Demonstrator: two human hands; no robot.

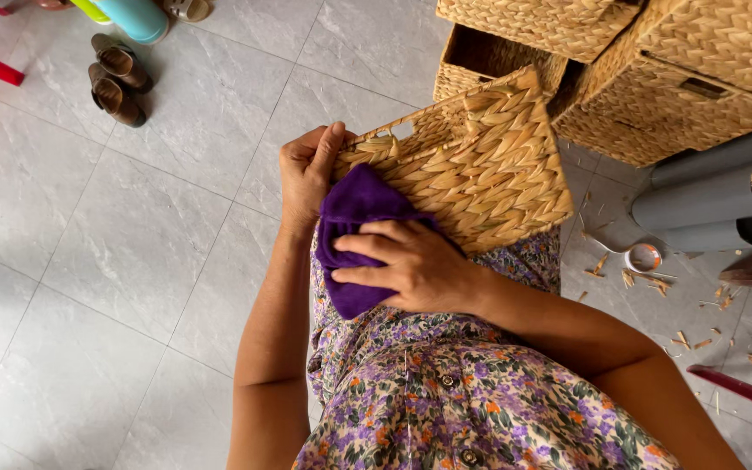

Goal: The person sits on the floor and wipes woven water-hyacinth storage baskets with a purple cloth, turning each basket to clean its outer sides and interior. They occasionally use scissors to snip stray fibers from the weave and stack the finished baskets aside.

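Grey floor tiles (132, 235) fill the room, with bits of straw scattered on the right. Far off on the right, big woven baskets (654, 78) are stacked, and one open basket looks empty inside. Near the middle, a person holds a smaller woven basket (480, 165) on their lap. Their left hand (308, 170) has its fingers curled tight on the basket's left edge. Their right hand (411, 265) presses a purple cloth (350, 235) on the basket, fingers spread flat. It looks like wiping. Brown shoes (117, 78) sit far left.
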